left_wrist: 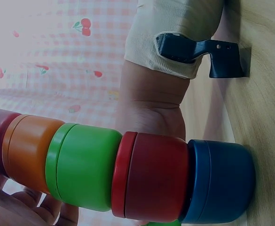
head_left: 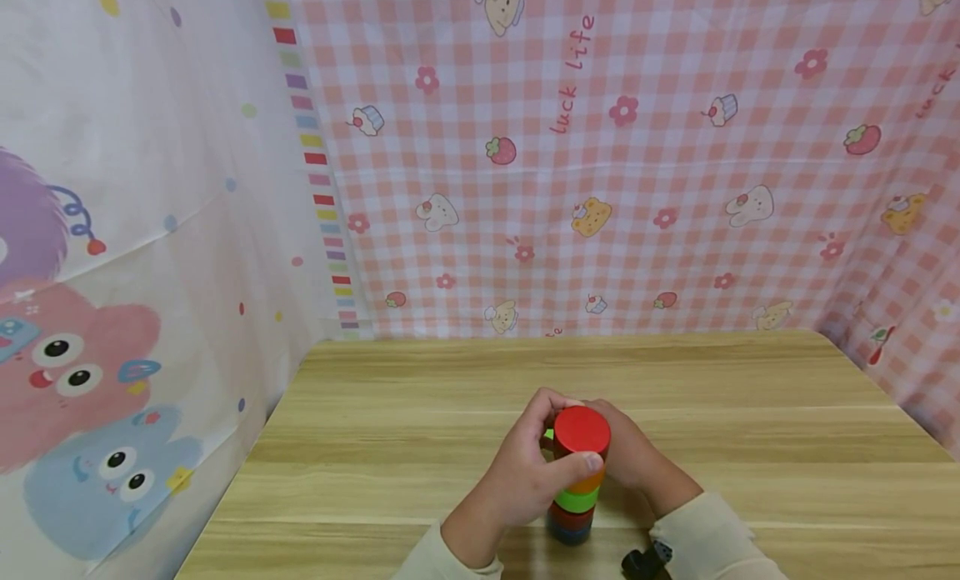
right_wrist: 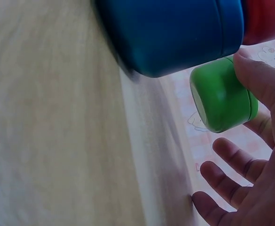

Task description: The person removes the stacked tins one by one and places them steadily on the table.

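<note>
A stack of small round lidded jars stands on the wooden table: blue jar (left_wrist: 224, 181) at the bottom, then red jar (left_wrist: 156, 176), green jar (left_wrist: 88, 167), orange jar (left_wrist: 34, 150) and another red jar (head_left: 582, 430) on top. My left hand (head_left: 521, 472) grips the stack's upper part, thumb across the front and fingers round the far side. Behind the stack is my right hand (head_left: 630, 451), partly hidden. In the right wrist view, it pinches a loose green jar (right_wrist: 222, 96) between thumb and forefinger, the other fingers spread.
The wooden table (head_left: 390, 447) reaches back to a pink checked cloth (head_left: 480, 255). A white cloth with cartoon figures (head_left: 202, 255) hangs along the left side. A black wrist device (head_left: 645, 561) sits at my right sleeve, near the stack's base.
</note>
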The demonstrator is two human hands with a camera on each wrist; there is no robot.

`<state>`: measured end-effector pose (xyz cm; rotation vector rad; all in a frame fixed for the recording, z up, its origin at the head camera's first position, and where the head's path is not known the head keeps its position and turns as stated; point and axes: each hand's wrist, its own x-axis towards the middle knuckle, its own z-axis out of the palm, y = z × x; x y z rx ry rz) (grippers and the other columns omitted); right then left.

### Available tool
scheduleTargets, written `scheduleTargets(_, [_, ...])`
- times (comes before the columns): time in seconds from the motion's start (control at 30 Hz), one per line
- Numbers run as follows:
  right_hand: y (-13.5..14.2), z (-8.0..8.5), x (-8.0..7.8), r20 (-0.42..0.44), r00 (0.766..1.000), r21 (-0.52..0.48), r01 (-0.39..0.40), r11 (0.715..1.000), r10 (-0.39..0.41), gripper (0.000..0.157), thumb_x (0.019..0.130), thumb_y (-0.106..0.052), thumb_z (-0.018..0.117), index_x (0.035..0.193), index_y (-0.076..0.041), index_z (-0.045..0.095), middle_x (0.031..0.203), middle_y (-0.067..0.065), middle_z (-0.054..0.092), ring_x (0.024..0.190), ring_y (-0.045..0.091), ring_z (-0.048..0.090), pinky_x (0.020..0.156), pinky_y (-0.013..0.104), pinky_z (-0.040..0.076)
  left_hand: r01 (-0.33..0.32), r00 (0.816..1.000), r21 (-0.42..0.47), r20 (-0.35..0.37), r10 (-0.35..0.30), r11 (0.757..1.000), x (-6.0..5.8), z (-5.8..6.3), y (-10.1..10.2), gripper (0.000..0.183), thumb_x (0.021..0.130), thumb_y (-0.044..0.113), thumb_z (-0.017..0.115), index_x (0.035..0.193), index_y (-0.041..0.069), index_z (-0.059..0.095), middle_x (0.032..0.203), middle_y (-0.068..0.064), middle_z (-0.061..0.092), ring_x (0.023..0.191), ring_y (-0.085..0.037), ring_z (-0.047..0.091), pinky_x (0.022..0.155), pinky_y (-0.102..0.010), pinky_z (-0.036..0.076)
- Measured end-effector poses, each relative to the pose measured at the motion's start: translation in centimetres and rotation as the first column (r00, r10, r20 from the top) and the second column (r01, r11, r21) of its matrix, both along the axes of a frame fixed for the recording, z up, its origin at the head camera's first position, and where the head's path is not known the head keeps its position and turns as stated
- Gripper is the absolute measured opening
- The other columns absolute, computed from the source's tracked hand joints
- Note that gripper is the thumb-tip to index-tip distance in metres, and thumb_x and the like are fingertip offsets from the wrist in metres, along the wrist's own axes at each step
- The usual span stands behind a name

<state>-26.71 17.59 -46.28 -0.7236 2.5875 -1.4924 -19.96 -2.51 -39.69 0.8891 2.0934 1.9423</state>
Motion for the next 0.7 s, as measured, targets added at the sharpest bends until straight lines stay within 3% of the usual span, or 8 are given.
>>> scheduleTargets(0.13, [0.06, -0.01, 0.11, 0.003, 1.0, 0.004, 0.008, 1.0, -0.008, 0.012, 0.099, -0.03, 0.074, 0.107, -0.021, 0.077, 0.098, -0.005, 0.074, 0.093, 0.019, 0.066, 0.085, 0.031, 0.057, 0.002, 1.0, 0.003, 0.0, -0.002, 1.0, 0.0, -0.02, 0.01, 0.043, 0.094, 0.026, 0.072, 0.129, 0.013, 0.051, 0.123, 0.0, 0.062, 0.113, -0.013, 0.056, 0.093, -0.031, 0.048])
scheduleTargets(0.57, [0.22, -0.32, -0.34, -0.014, 0.99, -0.096, -0.141, 0.985, 0.14, 0.008, 0.097, -0.023, 0.076, 0.097, -0.016, 0.075, 0.084, 0.0, 0.073, 0.078, 0.015, 0.066, 0.076, 0.029, 0.059, -0.002, 1.0, -0.006, 0.006, 0.002, 1.0, 0.21, 0.28, -0.03, 0.043, 0.094, 0.025, 0.072, 0.13, 0.014, 0.05, 0.122, 0.0, 0.061, 0.113, -0.014, 0.056, 0.093, -0.031, 0.048])
scheduleTargets(0.7, [0.31, -0.36, -0.12, -0.02, 0.995, -0.05, -0.102, 0.994, 0.101, 0.009, 0.098, -0.02, 0.076, 0.098, -0.011, 0.074, 0.084, 0.002, 0.07, 0.077, 0.015, 0.063, 0.076, 0.029, 0.057, -0.003, 1.0, -0.005, 0.004, 0.003, 1.0, 0.25, 0.35, -0.01, 0.043, 0.094, 0.025, 0.072, 0.129, 0.013, 0.05, 0.122, 0.001, 0.061, 0.113, -0.013, 0.056, 0.093, -0.031, 0.048])
